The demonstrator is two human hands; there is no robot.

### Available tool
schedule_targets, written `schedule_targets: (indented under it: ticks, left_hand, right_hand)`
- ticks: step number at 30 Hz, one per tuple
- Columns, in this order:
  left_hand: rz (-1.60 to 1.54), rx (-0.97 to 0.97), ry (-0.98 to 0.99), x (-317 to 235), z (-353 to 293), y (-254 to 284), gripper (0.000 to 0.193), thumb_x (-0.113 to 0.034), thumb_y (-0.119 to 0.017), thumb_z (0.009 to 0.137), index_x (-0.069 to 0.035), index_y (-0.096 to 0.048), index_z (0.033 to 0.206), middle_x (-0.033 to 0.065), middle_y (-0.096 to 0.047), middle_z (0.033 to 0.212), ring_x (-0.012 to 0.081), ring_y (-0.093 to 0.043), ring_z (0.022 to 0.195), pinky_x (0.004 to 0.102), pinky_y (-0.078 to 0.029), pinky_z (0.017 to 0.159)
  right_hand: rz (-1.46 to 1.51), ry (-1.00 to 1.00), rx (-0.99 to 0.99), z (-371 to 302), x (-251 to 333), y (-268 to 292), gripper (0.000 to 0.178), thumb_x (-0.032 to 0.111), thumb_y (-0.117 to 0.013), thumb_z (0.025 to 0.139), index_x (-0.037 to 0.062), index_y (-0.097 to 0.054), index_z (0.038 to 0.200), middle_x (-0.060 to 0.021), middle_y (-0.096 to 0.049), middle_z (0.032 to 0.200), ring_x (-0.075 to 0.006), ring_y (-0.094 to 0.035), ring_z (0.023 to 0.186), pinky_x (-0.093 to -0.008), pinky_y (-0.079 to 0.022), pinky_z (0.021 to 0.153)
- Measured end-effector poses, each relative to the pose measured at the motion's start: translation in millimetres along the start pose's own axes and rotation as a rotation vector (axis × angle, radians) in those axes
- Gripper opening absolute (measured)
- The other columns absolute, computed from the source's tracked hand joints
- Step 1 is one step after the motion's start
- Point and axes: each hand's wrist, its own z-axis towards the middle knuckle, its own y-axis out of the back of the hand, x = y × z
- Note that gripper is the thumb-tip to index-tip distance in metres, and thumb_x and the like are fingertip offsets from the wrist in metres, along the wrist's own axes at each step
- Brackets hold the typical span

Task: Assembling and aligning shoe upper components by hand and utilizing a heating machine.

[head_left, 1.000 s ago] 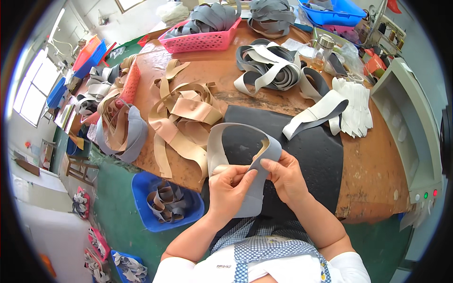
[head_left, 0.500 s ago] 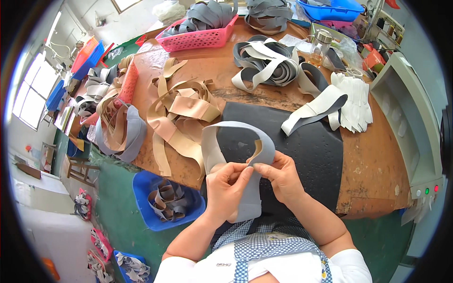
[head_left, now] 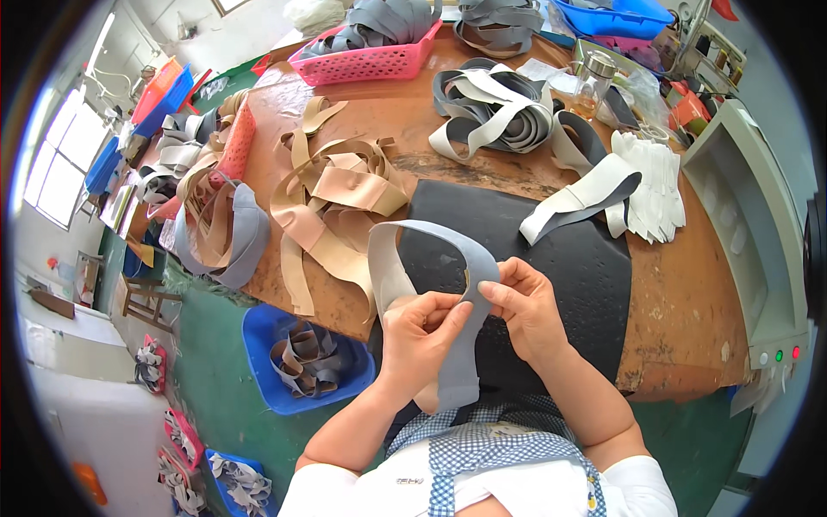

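Observation:
A grey-blue strip (head_left: pixel 459 351) with a pale inner face is bent into a loop in front of me, above the black mat (head_left: pixel 568 293). My left hand (head_left: pixel 422 332) pinches its near side between thumb and fingers. At its right edge my right hand (head_left: pixel 524 306) grips the strip with thumb and forefinger. A small tan patch shows on the inner face near my right fingertips. One end of the strip hangs down below my hands toward the apron (head_left: pixel 491 439).
Tan strips (head_left: pixel 332 215) lie tangled left of the mat. White-and-grey strips (head_left: pixel 495 112) and a stack of white pieces (head_left: pixel 646 185) are behind it. A pink basket (head_left: pixel 370 65) stands at the back. Below the table's left edge sits a blue tub (head_left: pixel 332 392). A grey machine housing (head_left: pixel 749 224) borders the right.
My right hand has shifted slightly right and down along the strip's edge, away from the left thumb. The loop has turned, so less of the tan patch shows.

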Motion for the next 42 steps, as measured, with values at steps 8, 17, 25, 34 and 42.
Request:
schedule_targets:
  ticks: [8,17,25,34,42]
  left_hand:
    - [-0.051,-0.014,-0.006,7.7,-3.5,0.2,0.014,-0.004,-0.067,0.095,0.008,-0.068,0.102,0.0099,-0.074,0.088,0.0118,-0.071,0.08,0.0208,-0.055,0.069]
    - [-0.318,0.088,0.146,-5.8,-2.1,-1.7,0.017,-0.008,-0.07,0.093,0.006,-0.071,0.103,0.0067,-0.075,0.088,0.0063,-0.068,0.08,0.0209,-0.054,0.069]
    - [0.235,-0.018,-0.04,4.4,-29.3,-2.0,0.018,-0.005,-0.074,0.085,0.0,-0.072,0.103,0.0171,-0.073,0.088,0.0126,-0.07,0.08,0.0266,-0.055,0.071]
    - [1.277,-0.211,-0.948,-50.8,26.4,49.0,0.02,-0.004,-0.066,0.077,-0.003,-0.067,0.097,0.009,-0.06,0.084,0.0259,-0.061,0.083,0.0495,-0.04,0.107]
    - [0.839,-0.01,-1.063,-9.2,16.0,-12.5,0.036,-0.006,-0.069,0.076,-0.004,-0.067,0.112,0.0069,-0.06,0.107,0.0237,-0.061,0.098,0.0493,-0.041,0.107]
  right_hand:
    - [0.029,0.02,0.02,-2.0,-1.9,0.6,0.012,0.002,-0.073,0.088,0.0061,-0.062,0.087,-0.0038,-0.071,0.087,-0.0101,-0.068,0.08,-0.0291,-0.057,0.077]
    - [-0.203,0.067,-0.013,16.1,18.2,-15.2,0.041,-0.001,-0.079,0.079,0.0008,-0.054,0.111,-0.0098,-0.072,0.094,-0.0168,-0.07,0.083,-0.0291,-0.057,0.074]
    - [-0.018,0.239,0.008,127.4,113.7,-51.4,0.031,0.01,-0.076,0.087,-0.0041,-0.061,0.11,-0.0104,-0.071,0.094,-0.0157,-0.07,0.083,-0.0254,-0.056,0.071]
    - [-1.266,0.589,-0.287,150.8,148.4,20.6,0.035,0.017,-0.071,0.088,0.001,-0.059,0.116,-0.0131,-0.07,0.101,-0.0233,-0.069,0.088,-0.0335,-0.054,0.082]
    - [-1.078,0.378,0.159,-27.7,24.2,2.1,0.057,0.001,-0.076,0.077,-0.0002,-0.054,0.129,-0.0166,-0.063,0.106,-0.0306,-0.064,0.097,-0.038,-0.053,0.082]
